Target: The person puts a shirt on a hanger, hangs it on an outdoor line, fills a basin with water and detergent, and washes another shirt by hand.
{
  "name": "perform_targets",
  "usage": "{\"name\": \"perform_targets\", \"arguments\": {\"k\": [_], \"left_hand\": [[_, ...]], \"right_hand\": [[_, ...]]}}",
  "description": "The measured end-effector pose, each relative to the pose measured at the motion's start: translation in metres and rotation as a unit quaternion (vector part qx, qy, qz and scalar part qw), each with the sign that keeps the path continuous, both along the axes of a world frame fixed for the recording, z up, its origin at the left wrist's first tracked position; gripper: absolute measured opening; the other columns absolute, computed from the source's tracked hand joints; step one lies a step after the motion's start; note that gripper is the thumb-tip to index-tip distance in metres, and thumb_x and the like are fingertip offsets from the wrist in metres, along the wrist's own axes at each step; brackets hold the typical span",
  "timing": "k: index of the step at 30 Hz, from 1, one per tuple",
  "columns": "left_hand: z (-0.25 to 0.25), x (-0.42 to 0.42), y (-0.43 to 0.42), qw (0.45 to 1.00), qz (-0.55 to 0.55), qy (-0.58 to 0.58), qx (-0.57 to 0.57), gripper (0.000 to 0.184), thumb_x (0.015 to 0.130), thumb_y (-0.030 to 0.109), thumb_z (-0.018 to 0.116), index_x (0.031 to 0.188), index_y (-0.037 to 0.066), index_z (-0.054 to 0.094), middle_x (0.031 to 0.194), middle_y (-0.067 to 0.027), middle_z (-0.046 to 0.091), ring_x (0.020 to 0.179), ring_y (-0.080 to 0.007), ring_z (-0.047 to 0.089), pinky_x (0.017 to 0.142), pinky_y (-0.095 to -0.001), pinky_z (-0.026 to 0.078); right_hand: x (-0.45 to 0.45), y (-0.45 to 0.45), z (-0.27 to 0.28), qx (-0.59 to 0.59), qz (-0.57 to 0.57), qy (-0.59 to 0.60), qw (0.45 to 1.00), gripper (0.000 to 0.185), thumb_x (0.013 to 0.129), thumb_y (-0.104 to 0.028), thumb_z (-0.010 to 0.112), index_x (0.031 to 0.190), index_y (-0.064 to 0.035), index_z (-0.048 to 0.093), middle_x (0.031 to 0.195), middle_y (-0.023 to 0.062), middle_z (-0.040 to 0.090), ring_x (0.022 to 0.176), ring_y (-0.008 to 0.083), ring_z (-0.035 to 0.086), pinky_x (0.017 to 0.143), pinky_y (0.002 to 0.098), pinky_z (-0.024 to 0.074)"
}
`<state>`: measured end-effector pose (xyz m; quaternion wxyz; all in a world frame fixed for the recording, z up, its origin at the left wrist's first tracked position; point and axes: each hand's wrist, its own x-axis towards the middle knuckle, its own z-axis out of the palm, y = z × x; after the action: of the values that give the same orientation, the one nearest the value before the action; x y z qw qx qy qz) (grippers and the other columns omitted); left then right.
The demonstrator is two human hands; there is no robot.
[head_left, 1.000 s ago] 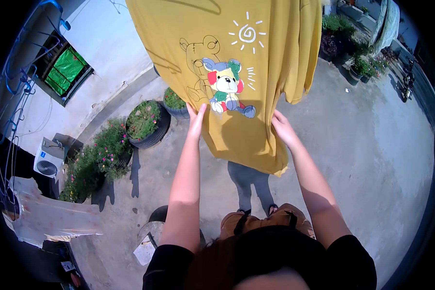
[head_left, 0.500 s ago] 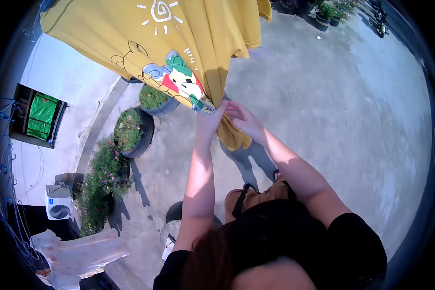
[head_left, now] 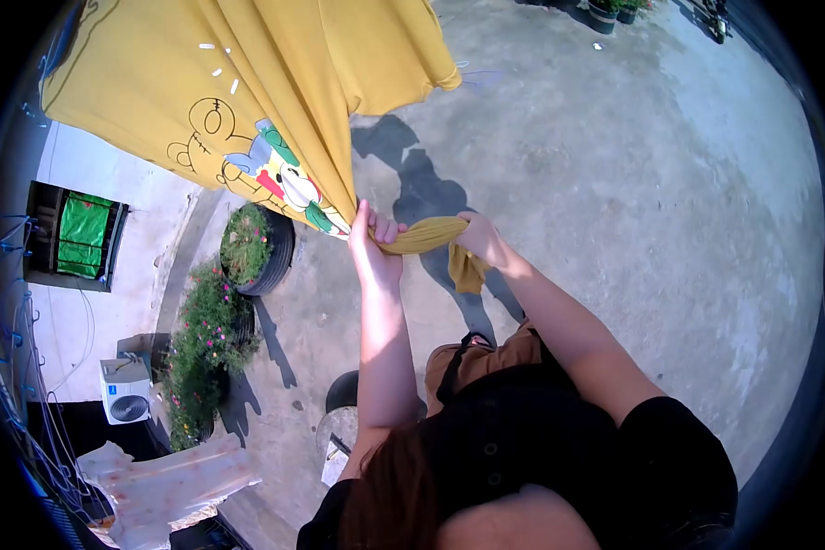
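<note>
A yellow shirt (head_left: pixel 284 64) with a printed cartoon bear hangs from above at the upper left. Its lower part is gathered into a narrow bunch. My left hand (head_left: pixel 374 246) is closed around the top of this bunch, just below the print. To the right, my right hand (head_left: pixel 479 238) grips the cloth farther along, and a loose end dangles beneath it. Between my two hands the fabric is stretched out and looks twisted. The shirt's upper end lies outside the view.
Tyre planters (head_left: pixel 280 252) with flowering plants (head_left: pixel 202 344) line the white wall on the left. An air-conditioner unit (head_left: pixel 126 390) is by the wall. Hangers (head_left: pixel 14 339) and a pale cloth (head_left: pixel 170 481) hang at lower left. A round stool (head_left: pixel 339 431) stands beside me on the concrete ground (head_left: pixel 614 211).
My hands, close together before, are now apart, with the bunched cloth drawn out between them. My left hand has moved left and slightly down; the shirt has swung left.
</note>
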<state>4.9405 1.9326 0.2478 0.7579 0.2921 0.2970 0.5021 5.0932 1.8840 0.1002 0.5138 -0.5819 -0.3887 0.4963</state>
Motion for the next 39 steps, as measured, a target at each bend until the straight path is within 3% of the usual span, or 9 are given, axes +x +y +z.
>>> {"name": "perform_targets", "arguments": {"k": [5, 7, 13, 16, 19, 25, 28, 34, 39], "left_hand": [[-0.018, -0.009, 0.02, 0.989, 0.078, 0.122, -0.011, 0.021, 0.088, 0.031, 0.053, 0.095, 0.011, 0.051, 0.081, -0.0031, 0.055, 0.077, -0.0134, 0.055, 0.087, -0.0401, 0.039], [-0.022, 0.006, 0.014, 0.964, 0.104, 0.24, -0.056, 0.043, 0.086, 0.044, 0.052, 0.109, 0.007, 0.053, 0.094, -0.0103, 0.06, 0.084, -0.0224, 0.061, 0.086, -0.043, 0.043], [0.026, 0.037, -0.016, 0.984, -0.171, -0.045, -0.031, 0.05, 0.083, 0.048, 0.054, 0.104, 0.003, 0.054, 0.09, -0.0122, 0.06, 0.078, -0.0239, 0.061, 0.073, -0.0358, 0.051], [0.006, 0.041, 0.004, 0.984, -0.144, -0.084, -0.064, 0.046, 0.084, 0.044, 0.053, 0.104, 0.003, 0.054, 0.089, -0.0122, 0.06, 0.077, -0.0239, 0.06, 0.069, -0.0373, 0.051], [-0.012, 0.047, 0.021, 0.994, -0.075, -0.066, -0.045, 0.04, 0.085, 0.039, 0.052, 0.105, 0.004, 0.054, 0.088, -0.0122, 0.06, 0.076, -0.0236, 0.06, 0.069, -0.0387, 0.051], [0.006, 0.05, 0.004, 0.997, -0.008, -0.075, 0.016, 0.031, 0.087, 0.025, 0.046, 0.106, 0.003, 0.054, 0.093, -0.0125, 0.06, 0.081, -0.0231, 0.06, 0.071, -0.0386, 0.051], [0.004, 0.055, 0.0, 0.997, -0.006, -0.071, -0.01, 0.032, 0.082, 0.018, 0.043, 0.108, 0.001, 0.052, 0.101, -0.0128, 0.059, 0.09, -0.025, 0.059, 0.078, -0.0387, 0.05], [0.01, 0.073, -0.025, 0.998, 0.058, -0.014, -0.012, 0.036, 0.078, 0.007, 0.041, 0.112, -0.003, 0.05, 0.105, -0.0115, 0.057, 0.095, -0.0237, 0.059, 0.084, -0.0368, 0.049], [0.018, 0.054, -0.017, 0.989, -0.1, 0.057, 0.095, 0.037, 0.08, 0.004, 0.039, 0.115, -0.006, 0.048, 0.107, -0.0131, 0.057, 0.097, -0.0227, 0.059, 0.083, -0.0358, 0.049]], "right_hand": [[-0.013, -0.007, 0.128, 0.083, -0.144, -0.031, 0.986, 0.017, 0.071, -0.003, 0.064, 0.085, -0.0024, 0.054, 0.074, 0.0054, 0.058, 0.07, 0.0131, 0.056, 0.063, 0.0289, 0.0452], [-0.026, -0.006, 0.149, 0.162, -0.176, -0.072, 0.968, 0.021, 0.069, -0.004, 0.064, 0.087, -0.0014, 0.052, 0.074, 0.0089, 0.058, 0.071, 0.0164, 0.057, 0.065, 0.031, 0.0442], [-0.051, -0.04, 0.2, 0.243, -0.104, 0.01, 0.965, 0.027, 0.069, -0.003, 0.064, 0.093, -0.004, 0.053, 0.082, 0.0072, 0.058, 0.08, 0.0181, 0.056, 0.072, 0.0307, 0.0442], [-0.037, -0.033, 0.167, 0.245, -0.108, 0.06, 0.962, 0.03, 0.069, -0.002, 0.065, 0.097, -0.0022, 0.053, 0.087, 0.0062, 0.057, 0.084, 0.017, 0.056, 0.076, 0.0289, 0.0443], [-0.017, -0.043, 0.156, 0.185, -0.029, 0.325, 0.927, 0.042, 0.074, -0.002, 0.065, 0.111, -0.0018, 0.048, 0.103, 0.0055, 0.055, 0.099, 0.0108, 0.052, 0.084, 0.0245, 0.0428], [0.002, -0.074, 0.146, 0.204, -0.201, -0.119, 0.951, 0.074, 0.072, -0.008, 0.067, 0.133, 0.0002, 0.027, 0.125, 0.0207, 0.036, 0.112, 0.0307, 0.046, 0.094, 0.0364, 0.0407], [-0.007, -0.083, 0.155, 0.234, -0.101, -0.266, 0.93, 0.084, 0.071, -0.01, 0.069, 0.138, -0.0007, 0.02, 0.134, 0.0258, 0.022, 0.119, 0.0415, 0.038, 0.098, 0.042, 0.0377], [-0.01, -0.029, 0.127, 0.258, -0.116, -0.265, 0.922, 0.063, 0.067, -0.015, 0.072, 0.121, 0.0006, 0.044, 0.119, 0.0233, 0.049, 0.113, 0.0394, 0.047, 0.087, 0.0411, 0.044], [0.011, -0.028, 0.139, 0.119, 0.099, -0.037, 0.987, 0.031, 0.064, -0.008, 0.067, 0.092, 0.0004, 0.057, 0.08, 0.013, 0.058, 0.073, 0.0287, 0.058, 0.062, 0.0346, 0.0471]]}}
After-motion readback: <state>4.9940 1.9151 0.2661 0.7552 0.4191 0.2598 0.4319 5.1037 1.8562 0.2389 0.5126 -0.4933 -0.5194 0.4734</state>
